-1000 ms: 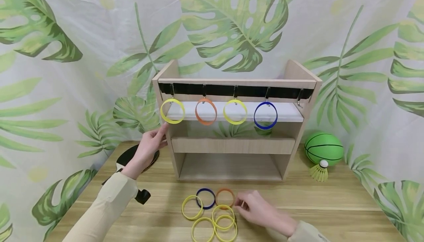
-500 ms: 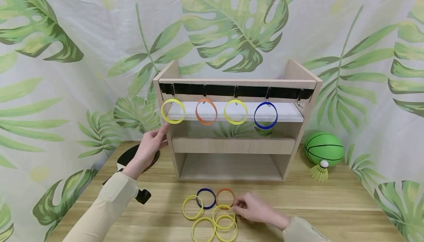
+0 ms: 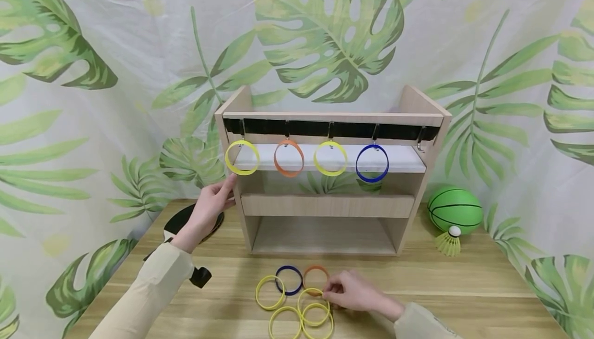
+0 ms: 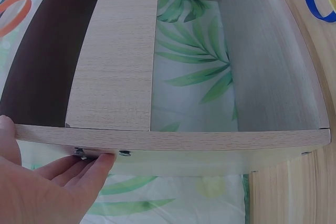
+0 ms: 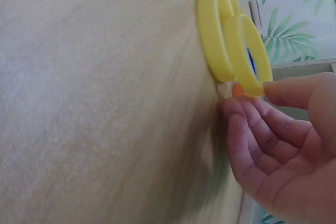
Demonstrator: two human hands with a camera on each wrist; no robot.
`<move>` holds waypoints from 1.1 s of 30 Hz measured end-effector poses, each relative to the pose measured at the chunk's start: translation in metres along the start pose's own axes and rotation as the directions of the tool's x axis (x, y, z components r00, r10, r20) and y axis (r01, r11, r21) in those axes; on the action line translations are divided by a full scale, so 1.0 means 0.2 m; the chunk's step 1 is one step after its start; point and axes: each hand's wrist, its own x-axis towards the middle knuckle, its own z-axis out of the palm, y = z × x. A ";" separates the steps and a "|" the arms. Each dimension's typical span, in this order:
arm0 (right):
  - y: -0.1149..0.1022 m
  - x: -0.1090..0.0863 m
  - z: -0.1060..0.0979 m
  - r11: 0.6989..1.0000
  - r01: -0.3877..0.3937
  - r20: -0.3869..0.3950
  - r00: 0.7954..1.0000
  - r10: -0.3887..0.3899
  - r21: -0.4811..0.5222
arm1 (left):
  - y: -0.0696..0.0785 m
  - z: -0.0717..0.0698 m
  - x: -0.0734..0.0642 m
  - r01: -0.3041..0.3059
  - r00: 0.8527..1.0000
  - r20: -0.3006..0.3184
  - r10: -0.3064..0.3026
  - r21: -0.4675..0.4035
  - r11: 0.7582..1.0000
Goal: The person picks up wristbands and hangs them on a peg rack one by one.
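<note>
My left hand (image 3: 210, 207) grips the left side panel of a small wooden shelf (image 3: 327, 206), thumb at the front edge, fingers on the panel's outer face in the left wrist view. Over the table, my right hand (image 3: 355, 292) pinches the edge of a yellow ring (image 5: 242, 56) between thumb and fingers. That ring overlaps another yellow ring (image 5: 210, 35) below it. Nearby lie a blue ring (image 3: 289, 293), an orange ring (image 3: 316, 267) and more yellow rings. Along the shelf's black strip (image 3: 306, 127), hooks carry yellow, orange, yellow and blue rings; the rightmost hook (image 3: 421, 146) holds none.
Right of the shelf sit a green ball (image 3: 455, 209) and a yellow shuttlecock (image 3: 448, 241). A black paddle (image 3: 178, 221) lies behind my left forearm, with a small black object (image 3: 200, 277) beside the sleeve. Leaf-patterned cloth (image 3: 116, 122) hangs behind the table.
My right hand has shifted slightly left, from beside the orange ring to the edge of the upper yellow ring. The left hand keeps its place on the shelf panel.
</note>
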 end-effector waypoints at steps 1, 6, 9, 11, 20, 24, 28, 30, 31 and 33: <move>-0.01 0.00 0.00 1.000 0.004 0.003 1.000 -0.004 0.015 | 0.00 0.00 0.00 0.001 1.000 0.000 -0.001 0.001 1.000; -0.05 -0.03 -0.05 0.995 0.086 -0.003 0.996 -0.086 0.058 | 0.02 0.00 -0.01 0.004 1.000 0.004 -0.004 0.001 1.000; -0.08 -0.05 -0.10 0.986 0.164 -0.038 0.986 -0.164 0.016 | 0.02 0.00 -0.01 0.006 1.000 0.005 -0.006 -0.004 1.000; -0.12 -0.07 -0.15 0.977 0.208 -0.075 0.975 -0.210 -0.039 | 0.02 0.00 -0.01 0.007 1.000 0.007 -0.007 -0.007 1.000; -0.33 -0.21 -0.52 0.949 0.190 -0.278 0.925 -0.258 -0.250 | 0.01 0.00 0.00 0.021 1.000 0.005 -0.021 -0.018 1.000; -0.44 -0.30 -0.69 0.911 0.201 -0.381 0.860 -0.340 -0.359 | 0.02 0.00 0.00 0.018 1.000 0.003 -0.018 -0.019 1.000; -0.52 -0.38 -0.85 0.887 0.174 -0.470 0.795 -0.383 -0.428 | 0.02 0.00 -0.01 0.019 1.000 -0.001 -0.019 -0.018 1.000; -0.56 -0.41 -0.92 0.888 0.138 -0.514 0.771 -0.374 -0.439 | 0.01 0.00 -0.01 0.020 1.000 -0.001 -0.020 -0.016 1.000; -0.57 -0.43 -0.95 0.890 0.119 -0.537 0.760 -0.367 -0.440 | 0.01 0.00 -0.01 0.019 1.000 0.000 -0.019 -0.016 1.000; -0.60 -0.46 -1.01 0.901 0.079 -0.588 0.733 -0.343 -0.427 | 0.01 0.00 -0.01 0.017 1.000 0.002 -0.017 -0.018 1.000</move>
